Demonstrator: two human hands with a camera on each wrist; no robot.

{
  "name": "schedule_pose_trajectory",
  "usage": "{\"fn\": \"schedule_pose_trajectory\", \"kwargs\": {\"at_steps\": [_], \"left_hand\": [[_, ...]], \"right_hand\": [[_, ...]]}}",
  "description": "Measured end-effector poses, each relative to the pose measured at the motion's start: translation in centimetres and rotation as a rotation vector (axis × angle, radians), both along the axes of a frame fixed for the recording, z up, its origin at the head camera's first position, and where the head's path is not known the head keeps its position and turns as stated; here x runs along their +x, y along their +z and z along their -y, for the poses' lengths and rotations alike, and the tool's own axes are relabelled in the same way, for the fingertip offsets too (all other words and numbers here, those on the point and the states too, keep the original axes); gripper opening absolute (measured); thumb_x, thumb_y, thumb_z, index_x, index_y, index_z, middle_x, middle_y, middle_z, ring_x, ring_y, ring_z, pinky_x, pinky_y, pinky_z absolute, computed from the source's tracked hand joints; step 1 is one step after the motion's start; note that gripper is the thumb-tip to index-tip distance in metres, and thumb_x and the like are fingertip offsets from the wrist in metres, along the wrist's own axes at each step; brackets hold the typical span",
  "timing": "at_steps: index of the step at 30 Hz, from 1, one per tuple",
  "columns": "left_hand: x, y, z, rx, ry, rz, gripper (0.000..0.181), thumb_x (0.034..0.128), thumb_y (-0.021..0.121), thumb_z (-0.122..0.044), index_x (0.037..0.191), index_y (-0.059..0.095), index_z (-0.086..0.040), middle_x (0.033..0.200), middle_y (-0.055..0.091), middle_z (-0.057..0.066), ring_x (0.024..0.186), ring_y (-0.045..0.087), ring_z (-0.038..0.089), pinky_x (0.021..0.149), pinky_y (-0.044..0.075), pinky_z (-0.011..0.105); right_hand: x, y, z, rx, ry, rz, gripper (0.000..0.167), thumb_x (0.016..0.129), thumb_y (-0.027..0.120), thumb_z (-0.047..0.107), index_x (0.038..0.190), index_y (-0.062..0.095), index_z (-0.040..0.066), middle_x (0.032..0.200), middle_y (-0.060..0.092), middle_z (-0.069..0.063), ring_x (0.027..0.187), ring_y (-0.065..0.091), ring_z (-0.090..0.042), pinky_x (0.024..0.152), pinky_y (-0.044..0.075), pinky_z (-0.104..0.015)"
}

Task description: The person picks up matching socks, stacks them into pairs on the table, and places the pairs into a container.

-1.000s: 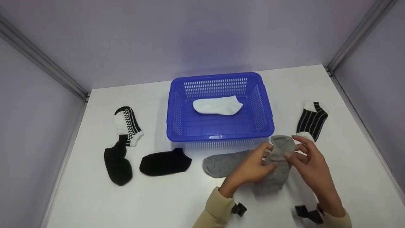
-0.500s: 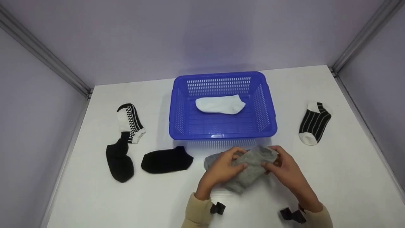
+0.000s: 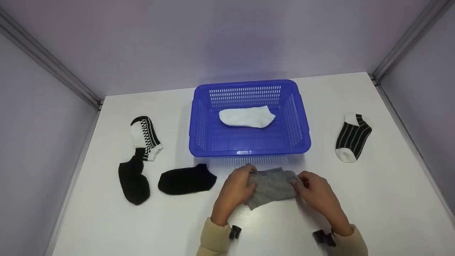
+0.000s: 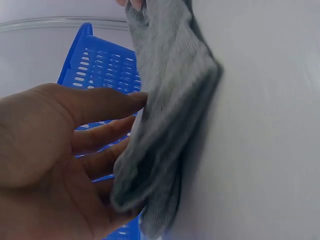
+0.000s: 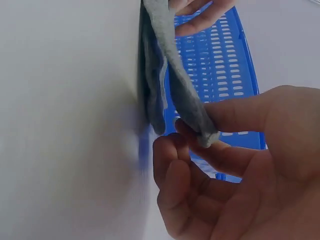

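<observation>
Far left, checkered sock [image 3: 145, 137] overlapped by a black sock [image 3: 134, 185], then a second black sock [image 3: 187, 180] on the white table [image 3: 177, 224]. Left hand [image 3: 234, 190] lightly pinches one end of the upper gray sock [image 3: 273, 190], which lies over the lower gray sock [image 3: 268, 172], near side of the blue basket [image 3: 220, 153]. Right hand [image 3: 317, 193] pinches the opposite end; striped sock [image 3: 354, 137] farther right.
</observation>
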State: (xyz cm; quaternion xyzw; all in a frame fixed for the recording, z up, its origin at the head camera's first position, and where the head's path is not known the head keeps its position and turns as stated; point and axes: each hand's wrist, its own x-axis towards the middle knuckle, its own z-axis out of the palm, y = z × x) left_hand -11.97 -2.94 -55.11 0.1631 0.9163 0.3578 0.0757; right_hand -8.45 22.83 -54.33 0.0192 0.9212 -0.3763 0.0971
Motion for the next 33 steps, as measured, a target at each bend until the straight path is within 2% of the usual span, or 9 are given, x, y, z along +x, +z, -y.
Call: {"fn": "schedule_pose_trajectory", "kwargs": {"at_steps": [3, 5, 9, 13, 16, 20, 26, 30, 33], "left_hand": [[0.4, 0.3, 0.4, -0.035, 0.003, -0.105, 0.032, 0.0884, 0.076, -0.008, 0.120, 0.070, -0.007, 0.113, 0.071, 0.009, 0.109, 0.064, 0.028, 0.097, 0.055, 0.041], [0.8, 0.6, 0.6, -0.071, -0.008, -0.175, 0.031, 0.0888, 0.078, -0.010, 0.119, 0.070, -0.008, 0.112, 0.068, 0.008, 0.107, 0.062, 0.026, 0.096, 0.055, 0.039], [2.0, 1.0, 1.3, -0.122, -0.090, -0.242, 0.029, 0.0903, 0.080, -0.013, 0.118, 0.072, -0.010, 0.113, 0.070, 0.004, 0.108, 0.066, 0.021, 0.094, 0.057, 0.035], [3.1, 0.9, 1.6, -0.198, -0.179, -0.251, 0.031, 0.0895, 0.083, -0.022, 0.117, 0.074, -0.011, 0.113, 0.071, 0.002, 0.112, 0.066, 0.020, 0.102, 0.054, 0.037], [3.5, 0.6, 1.8, -0.261, -0.206, -0.248, 0.040, 0.0858, 0.087, -0.030, 0.118, 0.074, -0.011, 0.113, 0.070, 0.003, 0.112, 0.063, 0.020, 0.103, 0.053, 0.038], [3.8, 0.2, 1.9, -0.283, -0.213, -0.196, 0.046, 0.0833, 0.089, -0.034, 0.121, 0.073, -0.012, 0.116, 0.068, 0.003, 0.113, 0.060, 0.020, 0.101, 0.053, 0.038], [3.8, 0.1, 1.9, -0.304, -0.217, -0.113, 0.053, 0.0812, 0.091, -0.031, 0.126, 0.070, -0.013, 0.121, 0.063, 0.005, 0.117, 0.054, 0.022, 0.106, 0.048, 0.040], [3.9, 0.0, 1.9, -0.312, -0.219, -0.111, 0.053, 0.0819, 0.090, -0.029, 0.127, 0.068, -0.012, 0.124, 0.062, 0.007, 0.120, 0.053, 0.026, 0.109, 0.047, 0.043], [4.0, 0.0, 1.9, -0.302, -0.212, -0.128, 0.043, 0.0859, 0.083, -0.018, 0.126, 0.069, -0.011, 0.123, 0.063, 0.008, 0.118, 0.053, 0.028, 0.106, 0.048, 0.044]], "right_hand": [[-0.1, 0.1, -0.4, 0.036, 0.020, 0.005, 0.022, 0.101, 0.066, 0.022, 0.108, 0.071, 0.001, 0.090, 0.065, -0.007, 0.079, 0.055, -0.018, 0.067, 0.046, -0.031], [0.1, 0.2, -0.6, 0.061, 0.032, -0.022, 0.031, 0.101, 0.067, 0.022, 0.120, 0.067, -0.003, 0.100, 0.067, -0.013, 0.086, 0.061, -0.023, 0.073, 0.051, -0.037], [0.4, 0.3, -1.1, 0.078, 0.088, -0.196, 0.048, 0.098, 0.069, 0.004, 0.142, 0.052, -0.005, 0.123, 0.064, -0.021, 0.106, 0.065, -0.032, 0.087, 0.056, -0.050], [0.3, 0.2, -1.4, 0.127, 0.246, -0.436, 0.046, 0.087, 0.065, -0.019, 0.127, 0.065, 0.002, 0.124, 0.068, -0.011, 0.111, 0.063, -0.027, 0.093, 0.056, -0.046], [0.3, -0.1, -1.6, 0.187, 0.344, -0.515, 0.045, 0.080, 0.061, -0.026, 0.109, 0.072, 0.007, 0.116, 0.072, -0.005, 0.106, 0.063, -0.023, 0.092, 0.055, -0.043], [0.2, -0.5, -2.0, 0.236, 0.380, -0.462, 0.045, 0.080, 0.061, -0.023, 0.111, 0.074, 0.007, 0.119, 0.074, -0.006, 0.108, 0.065, -0.025, 0.094, 0.055, -0.044], [0.0, -0.9, -2.1, 0.241, 0.340, -0.340, 0.036, 0.083, 0.072, -0.009, 0.115, 0.076, 0.007, 0.124, 0.072, -0.011, 0.115, 0.062, -0.034, 0.101, 0.052, -0.052], [-0.1, -1.0, -2.0, 0.238, 0.319, -0.306, 0.033, 0.083, 0.076, -0.004, 0.114, 0.078, 0.007, 0.127, 0.071, -0.014, 0.120, 0.060, -0.038, 0.104, 0.051, -0.055], [-0.1, -1.0, -1.9, 0.244, 0.313, -0.301, 0.030, 0.084, 0.076, -0.001, 0.113, 0.079, 0.007, 0.127, 0.072, -0.015, 0.120, 0.060, -0.038, 0.105, 0.052, -0.055]]}}
